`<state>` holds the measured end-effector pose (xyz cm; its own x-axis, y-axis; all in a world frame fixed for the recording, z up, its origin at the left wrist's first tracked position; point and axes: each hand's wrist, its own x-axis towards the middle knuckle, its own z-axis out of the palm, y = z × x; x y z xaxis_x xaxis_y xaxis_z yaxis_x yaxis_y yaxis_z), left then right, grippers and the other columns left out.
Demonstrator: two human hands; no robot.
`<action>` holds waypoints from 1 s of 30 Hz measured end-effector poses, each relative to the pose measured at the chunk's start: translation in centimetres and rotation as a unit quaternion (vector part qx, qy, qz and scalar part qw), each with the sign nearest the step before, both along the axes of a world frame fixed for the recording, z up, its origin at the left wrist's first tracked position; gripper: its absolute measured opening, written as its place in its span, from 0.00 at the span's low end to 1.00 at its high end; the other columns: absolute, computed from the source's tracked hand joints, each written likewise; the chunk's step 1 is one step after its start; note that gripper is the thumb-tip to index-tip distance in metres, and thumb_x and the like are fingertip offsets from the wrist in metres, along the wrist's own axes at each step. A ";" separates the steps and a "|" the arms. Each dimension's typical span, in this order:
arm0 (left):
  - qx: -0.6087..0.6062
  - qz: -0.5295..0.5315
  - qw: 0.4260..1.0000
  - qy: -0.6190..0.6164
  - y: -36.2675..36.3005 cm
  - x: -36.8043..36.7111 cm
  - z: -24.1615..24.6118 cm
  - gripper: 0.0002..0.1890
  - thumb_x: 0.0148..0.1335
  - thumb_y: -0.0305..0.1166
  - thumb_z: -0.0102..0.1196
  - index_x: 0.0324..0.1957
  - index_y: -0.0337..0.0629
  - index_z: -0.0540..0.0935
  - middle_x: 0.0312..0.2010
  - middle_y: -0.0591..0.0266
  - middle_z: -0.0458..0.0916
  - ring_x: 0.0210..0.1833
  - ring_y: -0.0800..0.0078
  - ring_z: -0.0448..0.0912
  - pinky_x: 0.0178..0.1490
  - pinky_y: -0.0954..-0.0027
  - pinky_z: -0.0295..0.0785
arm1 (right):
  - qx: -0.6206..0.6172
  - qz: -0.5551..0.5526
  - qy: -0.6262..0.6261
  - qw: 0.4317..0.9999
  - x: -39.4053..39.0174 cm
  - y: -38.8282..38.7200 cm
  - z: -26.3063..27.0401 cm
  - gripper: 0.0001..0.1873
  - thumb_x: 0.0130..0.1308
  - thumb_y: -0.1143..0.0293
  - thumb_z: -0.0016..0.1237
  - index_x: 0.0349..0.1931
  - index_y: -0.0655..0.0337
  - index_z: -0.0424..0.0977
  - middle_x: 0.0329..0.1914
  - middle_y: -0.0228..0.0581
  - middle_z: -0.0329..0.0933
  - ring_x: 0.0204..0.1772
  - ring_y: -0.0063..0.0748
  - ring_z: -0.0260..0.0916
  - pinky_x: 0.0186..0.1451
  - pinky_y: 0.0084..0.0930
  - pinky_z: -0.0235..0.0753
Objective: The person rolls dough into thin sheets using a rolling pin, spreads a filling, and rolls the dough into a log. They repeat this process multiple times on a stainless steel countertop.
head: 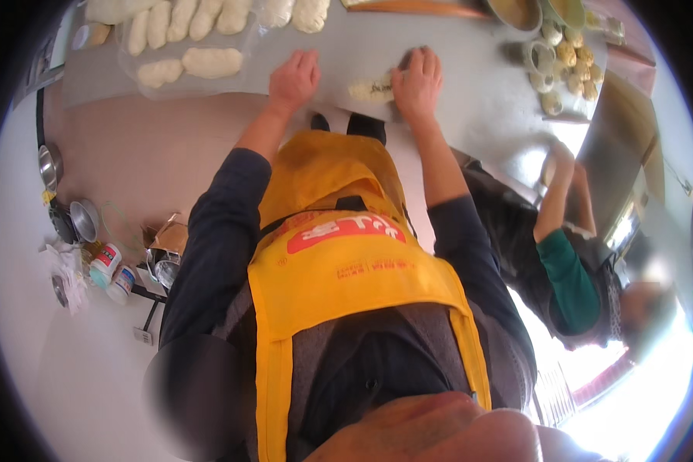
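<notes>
A flat strip of pale dough [365, 90] with dark filling lies on the grey metal worktable [341, 63] between my hands. My right hand [418, 84] is at the strip's right end, palm down. Something dark shows beside its fingers, too unclear to name, and whether the hand grips it is hidden. To the left of the strip, my left hand [294, 81] hovers over or rests on the table near its front edge. Its fingers are bent and close together, with the palm turned from view. Several dough logs [182, 20] lie on a clear plastic sheet [133, 63] at the left, two of them nearer the front [212, 62].
Bowls [517, 12], glass jars [540, 56] and several speckled round pieces [577, 58] stand at the right. A co-worker [572, 277] works there, hands over the table. Metal pans [84, 220] and plastic tubs [105, 261] are at the lower left. A wooden strip [416, 7] lies at the back.
</notes>
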<state>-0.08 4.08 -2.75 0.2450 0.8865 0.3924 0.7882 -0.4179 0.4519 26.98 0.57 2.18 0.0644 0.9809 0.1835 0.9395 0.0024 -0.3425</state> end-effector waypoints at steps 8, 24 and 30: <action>-0.048 0.002 0.998 0.030 -0.1 -0.1 0.3 0.10 0.65 0.33 0.58 0.49 0.52 0.81 0.39 0.65 0.81 0.33 0.56 0.83 0.34 0.55 0.80 | 0.002 0.073 0.170 0.983 -1.0 -0.4 -1.6 0.25 0.68 0.75 0.55 0.66 0.66 0.71 0.70 0.59 0.70 0.71 0.61 0.67 0.73 0.49 0.71; -0.048 -0.018 0.999 -0.013 -0.2 -0.5 1.0 0.14 0.64 0.30 0.59 0.52 0.51 0.81 0.41 0.63 0.81 0.35 0.53 0.83 0.35 0.53 0.80 | -0.012 0.124 0.172 0.977 -5.1 0.3 2.0 0.43 0.63 0.64 0.66 0.73 0.74 0.61 0.77 0.75 0.59 0.77 0.73 0.59 0.80 0.62 0.56; -0.059 0.059 0.996 0.021 0.7 -4.0 0.6 0.13 0.66 0.29 0.58 0.52 0.50 0.82 0.41 0.61 0.83 0.37 0.51 0.84 0.38 0.53 0.80 | -0.012 0.202 0.112 0.973 -10.4 -3.3 -0.3 0.45 0.58 0.65 0.68 0.74 0.68 0.62 0.76 0.67 0.62 0.77 0.68 0.59 0.80 0.59 0.59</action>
